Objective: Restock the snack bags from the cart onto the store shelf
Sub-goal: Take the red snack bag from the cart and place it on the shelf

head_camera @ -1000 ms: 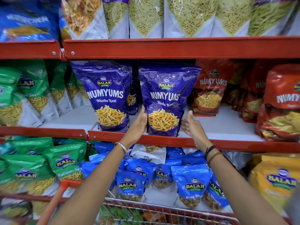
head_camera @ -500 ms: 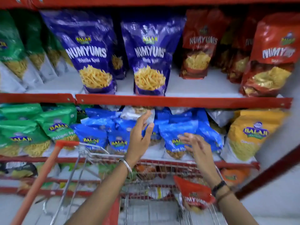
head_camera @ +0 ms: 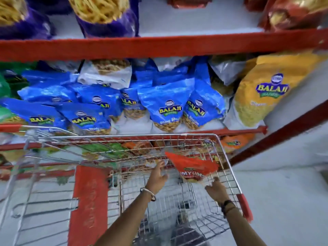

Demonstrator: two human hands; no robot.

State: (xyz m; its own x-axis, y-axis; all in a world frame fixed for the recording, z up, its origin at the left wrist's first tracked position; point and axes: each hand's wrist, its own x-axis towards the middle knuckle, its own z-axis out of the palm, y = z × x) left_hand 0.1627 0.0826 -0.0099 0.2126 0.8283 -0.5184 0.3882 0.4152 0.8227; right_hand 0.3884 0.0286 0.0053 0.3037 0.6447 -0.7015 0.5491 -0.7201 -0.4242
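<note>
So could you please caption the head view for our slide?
Both hands reach into cart for red snack bag.

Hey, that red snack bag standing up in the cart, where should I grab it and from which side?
Probably take the red snack bag by its two side edges, coming down from above into the cart. It leans against the far right wall with its flat top tilted up, and the left hand and right hand already flank it, so a two-sided pinch seems easiest.
</note>
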